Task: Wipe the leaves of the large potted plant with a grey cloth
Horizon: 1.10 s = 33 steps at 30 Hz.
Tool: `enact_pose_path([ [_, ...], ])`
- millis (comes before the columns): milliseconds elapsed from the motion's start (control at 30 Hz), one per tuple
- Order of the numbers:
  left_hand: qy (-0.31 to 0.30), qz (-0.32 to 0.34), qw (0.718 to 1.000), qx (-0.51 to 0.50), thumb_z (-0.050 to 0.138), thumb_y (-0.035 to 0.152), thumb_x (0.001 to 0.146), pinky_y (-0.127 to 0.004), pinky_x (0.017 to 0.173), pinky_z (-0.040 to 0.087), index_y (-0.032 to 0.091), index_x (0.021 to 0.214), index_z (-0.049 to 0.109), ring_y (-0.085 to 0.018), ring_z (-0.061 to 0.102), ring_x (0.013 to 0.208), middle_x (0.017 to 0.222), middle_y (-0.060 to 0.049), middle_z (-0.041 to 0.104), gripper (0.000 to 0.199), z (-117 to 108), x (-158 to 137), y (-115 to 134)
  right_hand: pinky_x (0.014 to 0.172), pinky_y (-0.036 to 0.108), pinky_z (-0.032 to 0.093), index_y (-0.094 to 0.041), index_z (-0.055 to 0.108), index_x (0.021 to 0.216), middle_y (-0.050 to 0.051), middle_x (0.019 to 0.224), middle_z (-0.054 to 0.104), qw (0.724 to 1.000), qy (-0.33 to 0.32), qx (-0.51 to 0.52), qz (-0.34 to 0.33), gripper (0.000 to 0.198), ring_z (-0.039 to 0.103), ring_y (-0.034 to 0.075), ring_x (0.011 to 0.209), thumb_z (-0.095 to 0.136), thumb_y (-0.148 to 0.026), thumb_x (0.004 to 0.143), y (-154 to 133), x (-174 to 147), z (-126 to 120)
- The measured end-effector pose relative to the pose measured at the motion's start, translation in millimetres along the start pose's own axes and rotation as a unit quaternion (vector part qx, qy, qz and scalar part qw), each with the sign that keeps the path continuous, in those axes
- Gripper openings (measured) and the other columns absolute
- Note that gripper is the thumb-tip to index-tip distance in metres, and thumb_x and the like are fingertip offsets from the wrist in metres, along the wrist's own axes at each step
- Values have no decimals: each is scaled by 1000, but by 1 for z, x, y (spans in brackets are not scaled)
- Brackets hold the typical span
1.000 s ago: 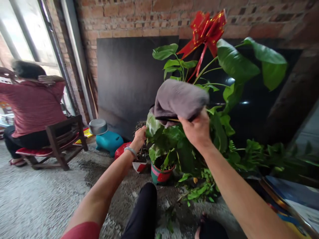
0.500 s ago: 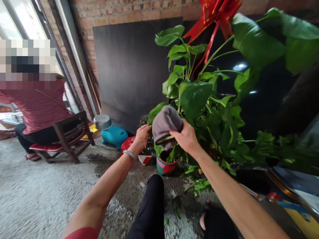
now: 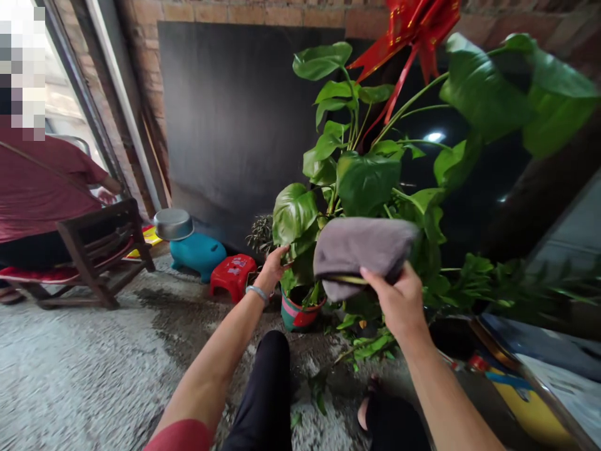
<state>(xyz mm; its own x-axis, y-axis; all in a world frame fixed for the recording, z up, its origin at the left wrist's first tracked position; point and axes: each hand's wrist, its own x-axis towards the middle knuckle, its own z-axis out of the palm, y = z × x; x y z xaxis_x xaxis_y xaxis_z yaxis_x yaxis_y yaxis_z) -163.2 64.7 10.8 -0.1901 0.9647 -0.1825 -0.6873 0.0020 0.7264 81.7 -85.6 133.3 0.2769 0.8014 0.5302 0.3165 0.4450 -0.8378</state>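
At four o'clock from the centre of the view, a folded grey cloth (image 3: 364,247) is held in front of a broad-leaved potted plant (image 3: 369,178); the right hand (image 3: 401,300) grips its lower edge, thumb on the near side; at seven o'clock the left hand (image 3: 272,269) has its fingers drawn narrow at the lower edge of a glossy leaf (image 3: 295,214), though I cannot tell whether they pinch it; the plant's green pot (image 3: 292,316) with a pink band stands on the floor at six o'clock; a red bow (image 3: 416,34) tops the plant at one o'clock; a red stool (image 3: 233,275) sits at eight o'clock; beyond it, towards nine, a metal basin (image 3: 173,224) rests on a blue animal-shaped seat (image 3: 200,255); farther out, a person in a red top (image 3: 42,181) sits on a wooden chair (image 3: 106,235).
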Motion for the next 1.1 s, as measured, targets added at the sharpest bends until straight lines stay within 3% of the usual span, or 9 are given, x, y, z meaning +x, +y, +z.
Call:
enact_pose_path([
  [133, -38, -23, 999, 3, 89, 29, 65, -26, 62, 51, 18, 77, 68, -14, 65, 63, 74, -2, 72, 26, -1, -15, -32, 98, 45, 56, -18, 69, 106, 13, 115, 78, 988, 128, 65, -53, 49, 73, 30, 108, 78, -52, 73, 5, 28, 38],
  [233, -61, -43, 997, -13, 90, 29, 62, -27, 62, 51, 17, 75, 69, -15, 65, 60, 70, -2, 71, 28, -2, -25, -47, 96, 45, 56, -18, 69, 103, 14, 109, 79, 999, 48, 14, 7, 51, 74, 31, 102, 79, -50, 64, 29, 17, 55],
  [367, -59, -46, 997, -31, 91, 23, 56, -30, 65, 55, 17, 74, 68, -17, 67, 63, 72, -3, 74, 30, -5, -31, -51, 77, 44, 58, -22, 68, 84, 9, 81, 78, 982, -99, -98, 128, 37, 73, 33, 80, 80, -47, 59, 45, -20, 35],
  [467, -41, -31, 998, -27, 92, 23, 55, -30, 64, 55, 18, 72, 66, -16, 66, 60, 70, -2, 74, 32, -8, -33, -53, 76, 42, 58, -22, 68, 92, 10, 89, 79, 994, -35, -64, 81, 41, 73, 32, 83, 79, -51, 65, 24, -17, 25],
  [600, -22, -13, 999, -26, 93, 23, 58, -29, 67, 55, 20, 70, 61, -15, 67, 61, 68, 1, 72, 34, -4, -37, -59, 94, 43, 56, -21, 64, 105, 15, 112, 79, 996, 68, -30, -47, 49, 72, 32, 105, 75, -50, 67, 3, 14, 51],
  [700, -14, -3, 1000, -22, 91, 22, 59, -30, 68, 54, 19, 70, 60, -15, 67, 61, 69, 1, 72, 32, -2, -40, -59, 87, 46, 57, -26, 62, 87, 12, 92, 78, 993, -16, -112, 25, 34, 72, 35, 94, 74, -44, 61, 23, 11, 61],
  [833, -4, 11, 1000, -11, 90, 20, 57, -30, 70, 54, 18, 71, 65, -15, 66, 60, 69, 0, 73, 29, -7, -40, -51, 74, 45, 56, -27, 60, 72, 7, 74, 73, 972, -85, -180, 120, 27, 68, 33, 76, 74, -46, 60, 40, -19, 29],
  [1000, -27, 8, 1000, -2, 88, 21, 60, -30, 68, 53, 17, 72, 69, -14, 63, 58, 66, 1, 72, 23, 0, -43, -52, 87, 43, 57, -23, 63, 105, 13, 103, 77, 992, 75, -100, -26, 46, 71, 33, 98, 72, -54, 72, 11, 0, 23],
  [1100, -37, 5, 999, 7, 87, 20, 61, -29, 67, 52, 19, 71, 67, -14, 62, 59, 66, 2, 70, 23, 4, -47, -57, 92, 46, 56, -23, 60, 108, 17, 107, 77, 989, 37, -138, -33, 45, 71, 35, 106, 66, -50, 73, 17, 7, 48],
])
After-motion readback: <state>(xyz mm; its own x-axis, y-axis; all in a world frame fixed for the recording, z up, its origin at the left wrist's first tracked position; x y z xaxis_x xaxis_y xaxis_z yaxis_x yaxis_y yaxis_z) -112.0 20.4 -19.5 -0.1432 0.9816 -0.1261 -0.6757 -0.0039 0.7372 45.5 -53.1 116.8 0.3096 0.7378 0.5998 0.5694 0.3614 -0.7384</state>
